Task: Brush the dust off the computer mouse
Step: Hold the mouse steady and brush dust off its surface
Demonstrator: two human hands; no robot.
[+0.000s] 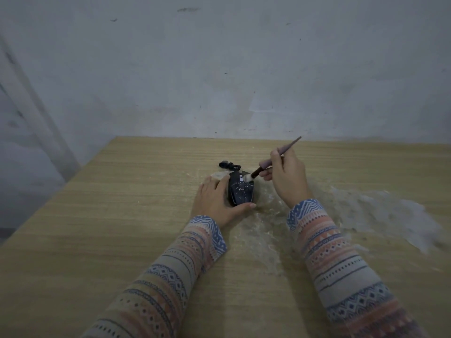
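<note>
A black computer mouse speckled with white dust lies on the wooden table. My left hand wraps its left side, thumb along the near end, and holds it still. A thin brush with a pale mauve handle and a light tuft is in my right hand, gripped like a pen. The tuft touches the mouse's far right corner, by the buttons. The black cable lies coiled just beyond the mouse.
White dust is smeared over the table to the right of the mouse and toward me. A small pale lump sits by my left fingertips. A grey wall stands behind the table's far edge; the left edge runs diagonally.
</note>
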